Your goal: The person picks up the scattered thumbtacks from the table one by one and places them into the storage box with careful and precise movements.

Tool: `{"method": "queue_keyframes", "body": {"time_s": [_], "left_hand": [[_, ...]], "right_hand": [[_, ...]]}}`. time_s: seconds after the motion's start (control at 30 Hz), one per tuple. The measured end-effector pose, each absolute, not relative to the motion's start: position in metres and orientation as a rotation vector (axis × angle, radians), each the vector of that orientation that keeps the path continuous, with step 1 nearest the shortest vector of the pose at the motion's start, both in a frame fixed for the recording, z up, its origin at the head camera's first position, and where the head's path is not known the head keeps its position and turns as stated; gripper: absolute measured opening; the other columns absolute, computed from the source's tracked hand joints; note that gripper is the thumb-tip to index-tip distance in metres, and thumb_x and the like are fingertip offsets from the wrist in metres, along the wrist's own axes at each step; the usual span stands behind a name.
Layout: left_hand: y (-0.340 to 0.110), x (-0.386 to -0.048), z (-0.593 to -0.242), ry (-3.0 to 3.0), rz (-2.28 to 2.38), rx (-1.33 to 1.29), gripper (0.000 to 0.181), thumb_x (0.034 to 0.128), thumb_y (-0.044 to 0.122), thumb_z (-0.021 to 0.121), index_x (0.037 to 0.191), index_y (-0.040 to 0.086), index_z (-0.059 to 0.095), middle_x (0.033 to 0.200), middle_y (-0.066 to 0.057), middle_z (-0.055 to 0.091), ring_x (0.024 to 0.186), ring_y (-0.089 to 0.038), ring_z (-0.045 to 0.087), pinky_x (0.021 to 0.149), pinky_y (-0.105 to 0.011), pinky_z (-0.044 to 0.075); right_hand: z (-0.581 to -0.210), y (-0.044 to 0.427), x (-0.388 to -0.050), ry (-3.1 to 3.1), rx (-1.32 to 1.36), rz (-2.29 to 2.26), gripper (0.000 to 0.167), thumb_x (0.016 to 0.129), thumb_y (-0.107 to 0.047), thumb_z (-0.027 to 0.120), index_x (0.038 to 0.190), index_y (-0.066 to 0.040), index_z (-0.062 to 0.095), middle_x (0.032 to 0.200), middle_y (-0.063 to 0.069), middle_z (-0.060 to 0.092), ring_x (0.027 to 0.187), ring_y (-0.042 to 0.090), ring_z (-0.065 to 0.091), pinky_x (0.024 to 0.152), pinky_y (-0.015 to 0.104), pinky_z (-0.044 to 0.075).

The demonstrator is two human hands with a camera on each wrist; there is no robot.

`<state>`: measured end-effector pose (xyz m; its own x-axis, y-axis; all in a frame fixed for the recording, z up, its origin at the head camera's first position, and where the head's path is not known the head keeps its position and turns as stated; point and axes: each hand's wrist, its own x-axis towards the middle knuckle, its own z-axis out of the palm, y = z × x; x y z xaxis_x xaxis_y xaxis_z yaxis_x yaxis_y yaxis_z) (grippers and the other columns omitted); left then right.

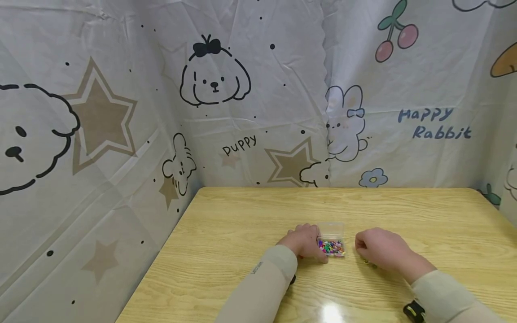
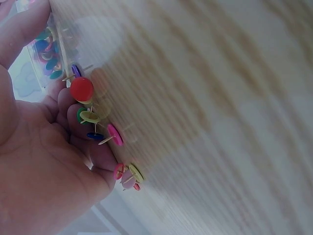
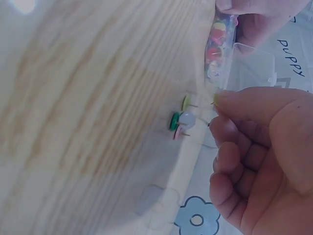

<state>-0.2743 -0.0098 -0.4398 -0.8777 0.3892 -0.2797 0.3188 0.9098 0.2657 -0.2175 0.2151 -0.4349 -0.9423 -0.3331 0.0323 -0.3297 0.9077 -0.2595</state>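
In the head view a small clear box [image 1: 343, 251] of colourful thumbtacks [image 1: 330, 246] lies with its lid [image 1: 331, 229] raised. My left hand [image 1: 304, 242] grips the box's left side, thumb at its near corner. Beside that hand's curled fingers, a red tack [image 2: 81, 89], a pink tack [image 2: 115, 134] and several others lie on the table. My right hand [image 1: 383, 249], right of the box, pinches a yellow-green tack [image 3: 215, 100] between thumb and forefinger. Near its fingertips lie a green tack [image 3: 174, 121], a yellow-green one [image 3: 186, 103], a white one and a pink one.
The wooden table [image 1: 242, 211] reaches back to a printed curtain [image 1: 250, 121], which also hangs along the left side. A black wrist device [image 1: 414, 310] shows under the right sleeve [image 1: 448, 296].
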Motion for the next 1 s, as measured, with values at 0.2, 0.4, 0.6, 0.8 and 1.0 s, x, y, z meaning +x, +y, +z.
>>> {"method": "queue_keyframes", "body": {"time_s": [0.2,0.4,0.6,0.8,1.0], "left_hand": [[-0.009,-0.274,-0.439,2.747,0.298,0.514,0.060,0.0717,0.052,0.089,0.116,0.023,0.061,0.100,0.006,0.054,0.093,-0.016,0.050,0.085,-0.039,0.044],[-0.009,-0.275,-0.440,2.739,0.332,0.515,0.057,0.0717,0.051,0.089,0.111,0.023,0.060,0.096,0.006,0.052,0.091,-0.016,0.048,0.084,-0.038,0.043],[-0.010,-0.276,-0.440,2.734,0.321,0.532,0.055,0.0725,0.052,0.088,0.108,0.023,0.058,0.095,0.007,0.052,0.091,-0.016,0.048,0.088,-0.039,0.042],[-0.010,-0.274,-0.441,2.740,0.296,0.545,0.054,0.0728,0.053,0.088,0.107,0.023,0.058,0.094,0.007,0.051,0.090,-0.015,0.048,0.088,-0.039,0.042],[-0.010,-0.275,-0.440,2.750,0.283,0.550,0.054,0.0727,0.053,0.087,0.108,0.023,0.059,0.095,0.007,0.052,0.091,-0.015,0.049,0.090,-0.040,0.042]], "right_hand": [[-0.432,0.207,-0.217,3.062,-0.550,-0.448,0.018,0.090,-0.012,0.066,0.076,-0.022,0.061,0.070,-0.011,0.053,0.061,0.010,0.046,0.058,0.033,0.041],[-0.432,0.199,-0.219,3.075,-0.617,-0.480,0.017,0.092,-0.015,0.070,0.079,-0.023,0.063,0.074,-0.013,0.056,0.065,0.008,0.047,0.061,0.033,0.043],[-0.431,0.192,-0.221,3.075,-0.638,-0.521,0.014,0.092,-0.015,0.071,0.081,-0.022,0.066,0.076,-0.013,0.059,0.067,0.007,0.050,0.063,0.034,0.047],[-0.435,0.187,-0.223,3.069,-0.618,-0.525,0.015,0.091,-0.016,0.073,0.080,-0.023,0.066,0.075,-0.014,0.058,0.066,0.007,0.049,0.063,0.033,0.046],[-0.436,0.183,-0.225,3.063,-0.624,-0.525,0.014,0.091,-0.017,0.075,0.081,-0.023,0.067,0.077,-0.013,0.060,0.067,0.007,0.050,0.063,0.033,0.047]]}}
